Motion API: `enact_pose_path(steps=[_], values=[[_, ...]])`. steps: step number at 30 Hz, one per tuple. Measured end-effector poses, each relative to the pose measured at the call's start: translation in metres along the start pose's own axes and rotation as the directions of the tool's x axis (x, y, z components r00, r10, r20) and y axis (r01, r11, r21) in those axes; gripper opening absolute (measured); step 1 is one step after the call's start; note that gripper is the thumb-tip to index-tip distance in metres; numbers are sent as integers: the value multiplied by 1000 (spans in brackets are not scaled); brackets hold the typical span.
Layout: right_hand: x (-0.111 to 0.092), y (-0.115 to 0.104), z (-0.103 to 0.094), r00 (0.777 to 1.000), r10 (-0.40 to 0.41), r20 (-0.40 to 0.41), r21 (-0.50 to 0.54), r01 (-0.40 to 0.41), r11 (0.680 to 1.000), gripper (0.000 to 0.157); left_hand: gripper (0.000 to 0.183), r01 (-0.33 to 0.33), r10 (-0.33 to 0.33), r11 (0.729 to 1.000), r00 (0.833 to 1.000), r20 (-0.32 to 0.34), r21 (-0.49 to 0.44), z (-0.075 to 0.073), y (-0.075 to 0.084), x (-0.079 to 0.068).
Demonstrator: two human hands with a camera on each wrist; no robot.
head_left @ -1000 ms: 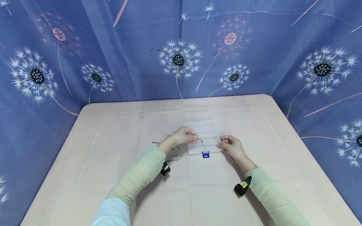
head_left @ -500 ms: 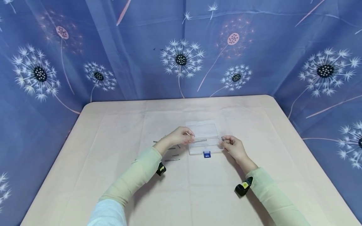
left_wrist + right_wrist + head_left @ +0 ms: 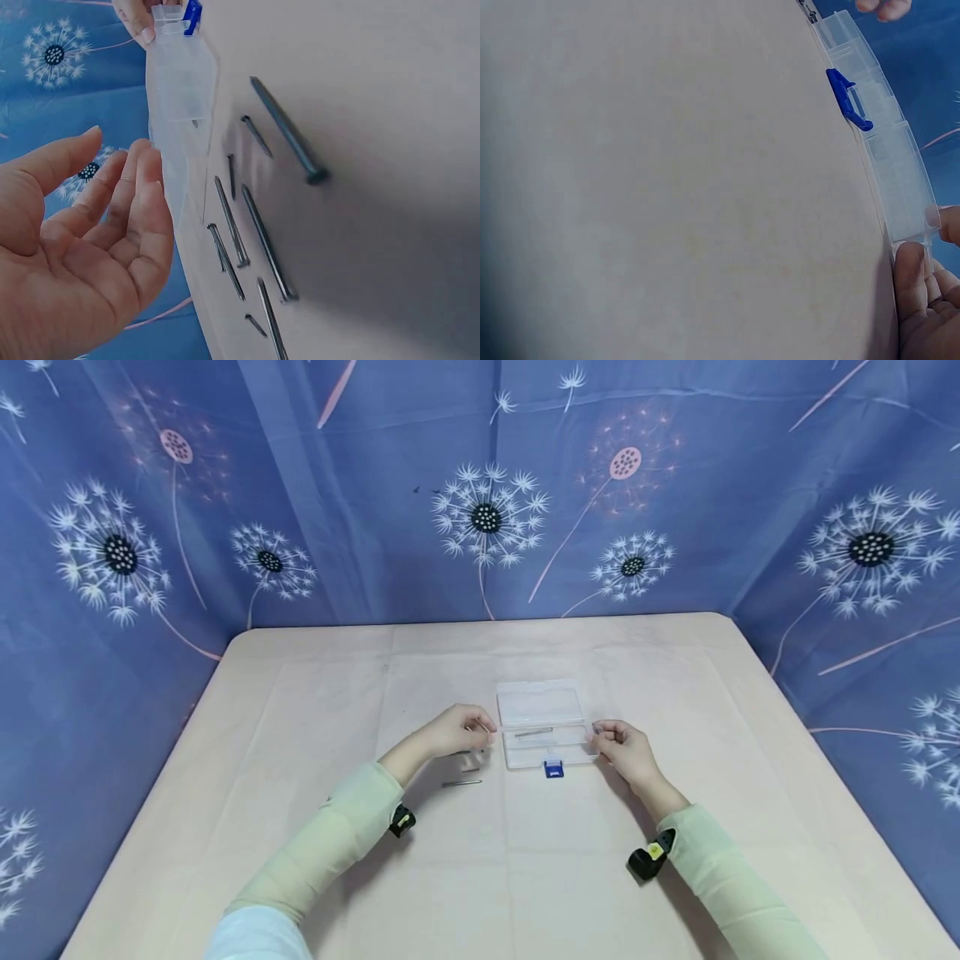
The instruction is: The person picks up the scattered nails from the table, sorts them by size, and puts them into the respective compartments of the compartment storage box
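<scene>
A clear plastic box with a blue latch lies with its lid folded back. In its rear compartment is a nail. My right hand pinches the box's right end between thumb and fingers. Left of the box, my left hand hovers with fingers relaxed and holds nothing. Below it in the left wrist view, several nails of different lengths lie loose, among them a thick dark nail and a short nail. The hand hides most of them in the head view.
A pale cloth covers the table. Blue dandelion-printed curtains stand behind it and at both sides. A small black camera sits at the left wrist and another black camera at the right.
My left hand has let go of a nail in the box's rear compartment and moved left, back over the loose nails. My right hand stays at the box's right end.
</scene>
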State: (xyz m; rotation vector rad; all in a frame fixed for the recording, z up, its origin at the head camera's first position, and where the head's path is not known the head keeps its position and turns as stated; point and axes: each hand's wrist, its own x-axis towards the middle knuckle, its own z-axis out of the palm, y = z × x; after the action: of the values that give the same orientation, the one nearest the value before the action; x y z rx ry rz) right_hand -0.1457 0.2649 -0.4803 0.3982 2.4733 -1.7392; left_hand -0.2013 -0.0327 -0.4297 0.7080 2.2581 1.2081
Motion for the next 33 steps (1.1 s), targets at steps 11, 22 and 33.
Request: enact_pose_path(steps=[11, 22, 33], values=[[-1, -1, -1, 1000, -12, 10, -2, 12, 1000, 38, 20, 23, -21, 995, 999, -24, 92, 1, -11, -23], [1, 1, 0, 1000, -5, -6, 4, 6, 1000, 36, 19, 31, -27, 995, 999, -45, 91, 4, -28, -45], [1, 1, 0, 1000, -14, -4, 7, 14, 1000, 36, 17, 95, -89, 989, 994, -58, 114, 8, -38, -56]])
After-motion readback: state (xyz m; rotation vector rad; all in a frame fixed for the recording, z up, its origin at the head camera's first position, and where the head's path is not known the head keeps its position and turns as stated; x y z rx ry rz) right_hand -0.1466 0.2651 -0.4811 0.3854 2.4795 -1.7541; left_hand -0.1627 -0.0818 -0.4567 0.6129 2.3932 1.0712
